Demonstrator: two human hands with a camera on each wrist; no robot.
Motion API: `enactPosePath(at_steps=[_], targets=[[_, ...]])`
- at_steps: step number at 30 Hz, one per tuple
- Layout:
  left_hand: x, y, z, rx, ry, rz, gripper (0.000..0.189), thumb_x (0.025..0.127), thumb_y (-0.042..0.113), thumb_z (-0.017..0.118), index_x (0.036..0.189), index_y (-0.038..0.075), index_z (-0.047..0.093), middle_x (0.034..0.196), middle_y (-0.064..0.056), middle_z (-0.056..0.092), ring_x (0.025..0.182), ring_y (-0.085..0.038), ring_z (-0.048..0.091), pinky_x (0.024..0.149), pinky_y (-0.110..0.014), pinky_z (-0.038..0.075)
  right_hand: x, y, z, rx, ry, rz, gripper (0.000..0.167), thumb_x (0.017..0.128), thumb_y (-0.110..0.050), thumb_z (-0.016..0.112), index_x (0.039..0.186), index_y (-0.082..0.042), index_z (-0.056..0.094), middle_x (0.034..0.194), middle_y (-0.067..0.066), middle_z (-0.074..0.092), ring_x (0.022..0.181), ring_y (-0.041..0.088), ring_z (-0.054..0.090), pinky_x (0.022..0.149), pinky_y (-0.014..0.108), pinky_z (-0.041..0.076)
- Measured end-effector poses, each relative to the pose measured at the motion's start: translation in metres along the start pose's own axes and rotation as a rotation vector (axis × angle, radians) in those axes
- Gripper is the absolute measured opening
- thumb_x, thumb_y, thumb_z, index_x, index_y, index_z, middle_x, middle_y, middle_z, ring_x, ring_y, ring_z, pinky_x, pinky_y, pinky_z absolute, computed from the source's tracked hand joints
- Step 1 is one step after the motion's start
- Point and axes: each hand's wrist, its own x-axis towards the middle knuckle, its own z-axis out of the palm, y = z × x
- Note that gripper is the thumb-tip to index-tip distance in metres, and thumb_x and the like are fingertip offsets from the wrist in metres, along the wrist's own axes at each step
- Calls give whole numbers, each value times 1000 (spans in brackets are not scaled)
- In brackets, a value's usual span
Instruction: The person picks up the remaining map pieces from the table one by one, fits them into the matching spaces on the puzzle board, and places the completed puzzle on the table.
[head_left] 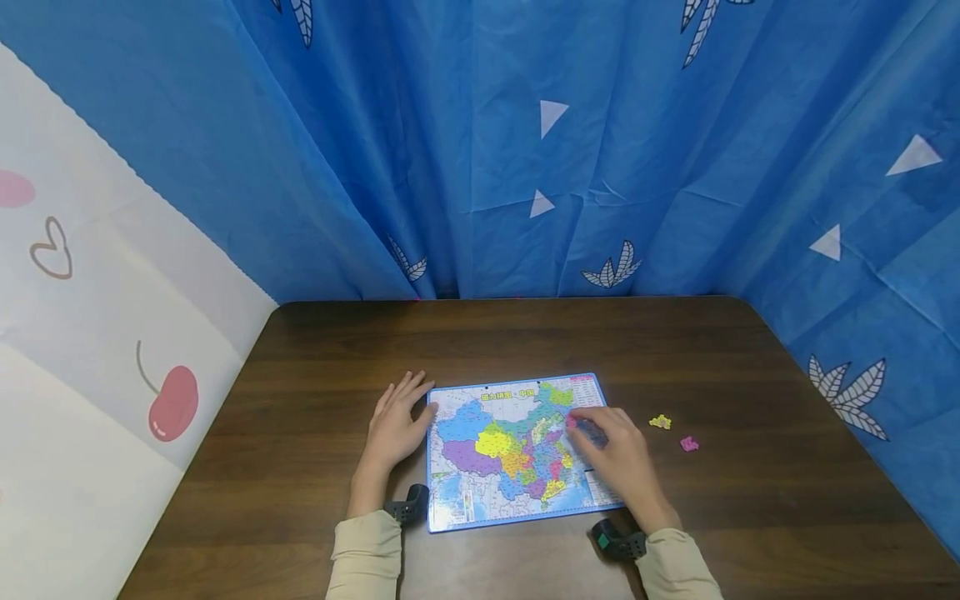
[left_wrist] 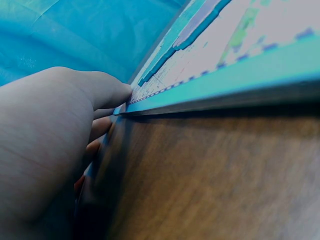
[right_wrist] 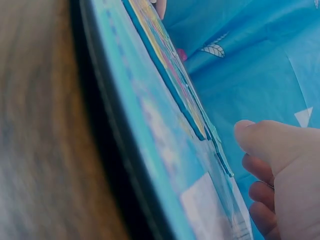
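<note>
A map puzzle board [head_left: 517,517] with a blue border and multicoloured pieces lies flat on the table. My left hand [head_left: 398,429] rests at its left edge, fingers extended and thumb over the border; in the left wrist view, the thumb of this hand [left_wrist: 55,125] touches the board's corner. Over the right part of the map, my right hand [head_left: 617,450] pinches a small pink puzzle piece [head_left: 572,421] between thumb and finger. The right wrist view shows the bent thumb and curled fingers of that hand [right_wrist: 295,170]; the pinched piece is hidden there.
To the right of the board, a yellow puzzle piece [head_left: 660,422] and a magenta puzzle piece [head_left: 689,444] lie apart on the brown table [head_left: 750,500]. A blue curtain [head_left: 480,167] hangs behind the table, and a white patterned cloth [head_left: 97,317] hangs at the left.
</note>
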Motion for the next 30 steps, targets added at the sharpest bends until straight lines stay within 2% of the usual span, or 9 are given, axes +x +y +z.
enactPosePath(at_steps=[21,25,30], targets=[[-1,1,0,0,1,2,49,103,28,60,147,9,57,163,-11,41,157,-30,25,130,-49,9,-2,-12,12,20,0,-94,25,84,-22,87,107,-20,79,109,-8,77,110,17,66,95,47,58],[-1,1,0,-2,4,3,49,102,27,61,147,9,57,163,-11,41,157,-30,25,130,-50,9,-2,-14,14,28,-5,-98,25,84,-21,88,107,-21,79,109,-9,77,109,16,66,94,45,57],[-1,0,0,2,3,3,49,102,27,60,148,9,57,164,-10,41,158,-29,25,130,-49,9,-2,-17,17,29,11,-146,23,83,-20,88,104,-21,80,106,-10,78,104,14,67,90,41,58]])
